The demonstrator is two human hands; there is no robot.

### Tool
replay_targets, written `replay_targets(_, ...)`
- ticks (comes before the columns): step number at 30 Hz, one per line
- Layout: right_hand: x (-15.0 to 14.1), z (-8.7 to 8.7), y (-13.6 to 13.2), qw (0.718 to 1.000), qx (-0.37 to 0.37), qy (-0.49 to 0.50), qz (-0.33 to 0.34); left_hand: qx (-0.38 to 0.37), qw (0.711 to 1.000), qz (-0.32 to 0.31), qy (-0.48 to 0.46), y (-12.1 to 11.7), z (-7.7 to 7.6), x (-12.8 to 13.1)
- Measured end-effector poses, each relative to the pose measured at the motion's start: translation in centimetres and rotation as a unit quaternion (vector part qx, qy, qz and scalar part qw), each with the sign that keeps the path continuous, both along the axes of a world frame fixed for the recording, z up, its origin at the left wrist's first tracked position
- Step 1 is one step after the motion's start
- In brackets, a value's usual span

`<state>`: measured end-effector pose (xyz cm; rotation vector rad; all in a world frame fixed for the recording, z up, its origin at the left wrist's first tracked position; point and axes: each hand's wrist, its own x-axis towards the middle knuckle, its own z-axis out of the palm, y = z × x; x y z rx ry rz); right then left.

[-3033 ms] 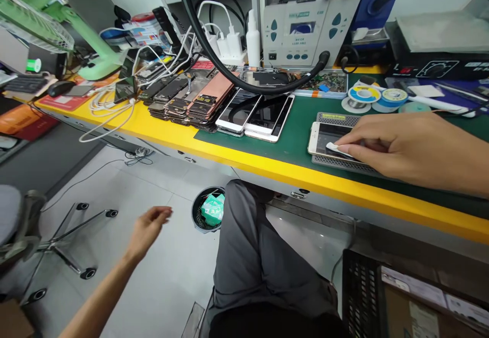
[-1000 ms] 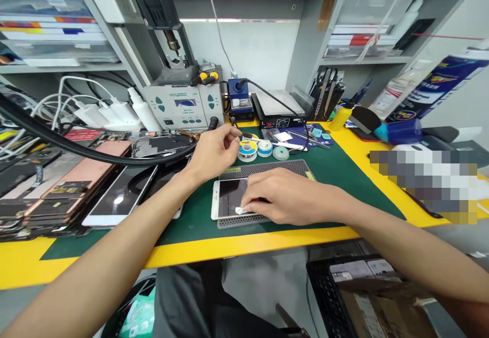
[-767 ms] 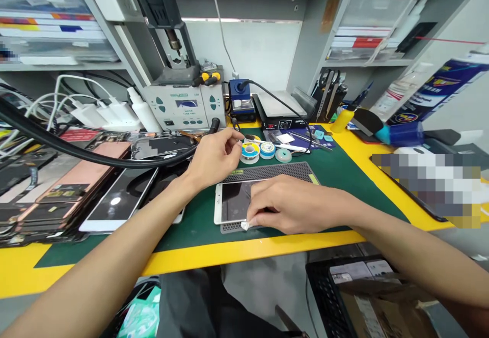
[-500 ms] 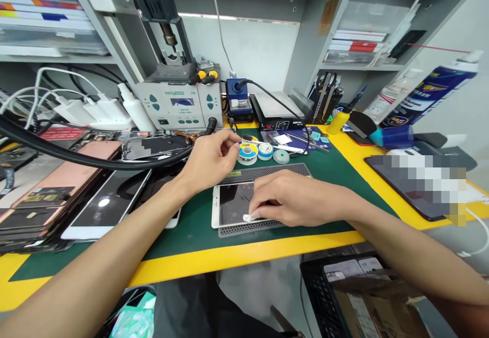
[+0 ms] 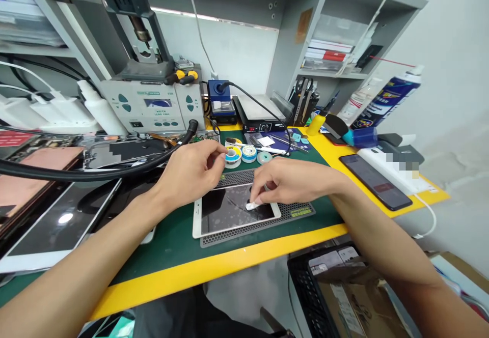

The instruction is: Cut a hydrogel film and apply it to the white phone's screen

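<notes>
Since the perforated mat apparently steadies it, the white-framed smartphone lies glass-up on it; the right hand pinches a white wipe against the glass, while the curled left hand, near a solder spool, shows no discernible grip.

You're holding your L forearm and R forearm angled in twd centre, wrists low, w/ palms facing down. Your L hand is hanging w/ fingers loosely bunched, tips pointing R. Your R hand is reaching L & down, w/ thumb & index fingertips pinching together.
</notes>
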<state>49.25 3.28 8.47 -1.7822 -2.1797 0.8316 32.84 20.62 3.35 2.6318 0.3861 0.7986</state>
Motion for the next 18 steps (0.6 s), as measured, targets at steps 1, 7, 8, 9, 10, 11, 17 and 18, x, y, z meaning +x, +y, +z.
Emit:
replay_targets(1, 0.2, 0.0, 0.0, 1.0, 0.002, 0.002, -0.005, 0.006, 1.0, 0.001, 0.004, 0.0, 0.0, 0.0)
replay_targets(7, 0.9, -0.2, 0.0, 0.997, -0.065, 0.032, 0.041, 0.023, 1.0, -0.005, 0.017, -0.2, 0.1, -0.2)
replay_targets(8, 1.0, -0.1, 0.0, 0.998, -0.049, 0.026, 0.032, 0.024, 1.0, -0.007, 0.018, -0.3, 0.1, -0.3)
replay_targets(9, 1.1, -0.1, 0.1, 0.999, -0.031, 0.019, 0.023, 0.025, 0.999, -0.009, 0.019, -0.3, 0.1, -0.3)
replay_targets(10, 1.2, -0.1, 0.1, 1.0, -0.019, 0.014, 0.017, 0.026, 0.999, -0.011, 0.02, -0.3, 0.1, -0.4)
replay_targets(11, 1.3, -0.1, 0.1, 1.0, -0.021, 0.016, 0.018, 0.028, 0.999, -0.013, 0.019, -0.3, 0.0, -0.4)
replay_targets(17, 2.0, 0.0, 0.0, 0.993, -0.106, 0.048, 0.035, 0.045, 0.998, -0.02, 0.025, -0.2, -0.1, -0.5)
replay_targets(18, 2.1, 0.0, 0.0, 0.994, -0.099, 0.046, 0.027, 0.047, 0.998, -0.021, 0.027, -0.2, -0.1, -0.5)
